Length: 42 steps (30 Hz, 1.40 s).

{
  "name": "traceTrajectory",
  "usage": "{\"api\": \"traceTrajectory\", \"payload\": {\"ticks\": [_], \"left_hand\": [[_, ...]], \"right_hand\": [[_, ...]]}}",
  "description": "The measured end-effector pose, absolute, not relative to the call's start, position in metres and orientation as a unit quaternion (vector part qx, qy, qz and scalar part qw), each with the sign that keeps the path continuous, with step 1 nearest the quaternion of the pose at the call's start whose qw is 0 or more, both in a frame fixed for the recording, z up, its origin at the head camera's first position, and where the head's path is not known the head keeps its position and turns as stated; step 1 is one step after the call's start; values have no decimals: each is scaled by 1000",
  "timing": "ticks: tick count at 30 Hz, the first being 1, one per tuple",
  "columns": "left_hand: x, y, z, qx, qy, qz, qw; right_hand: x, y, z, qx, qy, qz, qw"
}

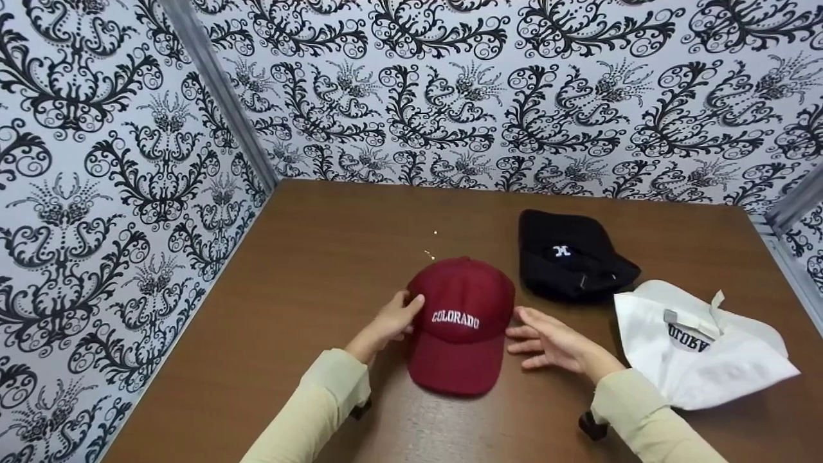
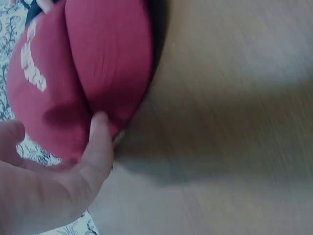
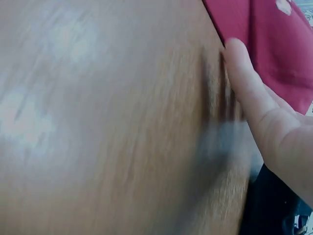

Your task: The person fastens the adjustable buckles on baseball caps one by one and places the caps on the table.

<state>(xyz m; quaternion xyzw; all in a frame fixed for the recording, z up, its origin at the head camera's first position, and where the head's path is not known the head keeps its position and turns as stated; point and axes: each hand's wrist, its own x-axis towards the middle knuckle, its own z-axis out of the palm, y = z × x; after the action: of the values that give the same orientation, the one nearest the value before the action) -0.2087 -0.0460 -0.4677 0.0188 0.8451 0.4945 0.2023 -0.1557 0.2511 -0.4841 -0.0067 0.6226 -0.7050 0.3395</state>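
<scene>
A dark red baseball cap (image 1: pixel 463 302) with COLORADO in white letters sits crown up on the brown table, its brim toward me. At its left side, my left hand (image 1: pixel 389 321) touches the crown with the thumb; in the left wrist view an outstretched finger (image 2: pixel 100 139) meets the seam between crown and brim. Close to the cap's right side is my right hand (image 1: pixel 553 341), its fingers spread and fairly straight. The right wrist view has that hand (image 3: pixel 274 117) beside the red fabric; whether the fingertips touch it I cannot tell.
Behind and to the right lies a black cap (image 1: pixel 569 257) with a small white emblem. A white cap (image 1: pixel 714 360) lies at the right, its strap and inner side showing. Patterned panels (image 1: pixel 450 96) stand along the back and left edges of the table (image 1: pixel 289 270).
</scene>
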Motion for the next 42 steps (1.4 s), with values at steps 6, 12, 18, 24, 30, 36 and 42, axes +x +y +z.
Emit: {"api": "traceTrajectory", "payload": {"ticks": [6,12,18,24,30,36,42], "left_hand": [[-192,-29,-462,75,907,395,126],[-172,-13,-458,69,905,364,207],[-172,-11,-459,61,912,350,203],[-181,-18,-464,53,914,357,185],[-191,-31,-472,81,908,379,161],[-195,-44,-477,125,925,324,154],[-188,-43,-479,129,955,242,117]], "right_hand": [[-150,243,-477,36,633,-706,317],[-141,226,-471,47,641,-693,326],[-145,211,-472,72,648,-698,296],[-152,196,-478,60,640,-711,286],[-162,179,-487,53,637,-724,261],[-170,168,-494,42,667,-712,216],[-175,173,-487,25,757,-649,72]]}}
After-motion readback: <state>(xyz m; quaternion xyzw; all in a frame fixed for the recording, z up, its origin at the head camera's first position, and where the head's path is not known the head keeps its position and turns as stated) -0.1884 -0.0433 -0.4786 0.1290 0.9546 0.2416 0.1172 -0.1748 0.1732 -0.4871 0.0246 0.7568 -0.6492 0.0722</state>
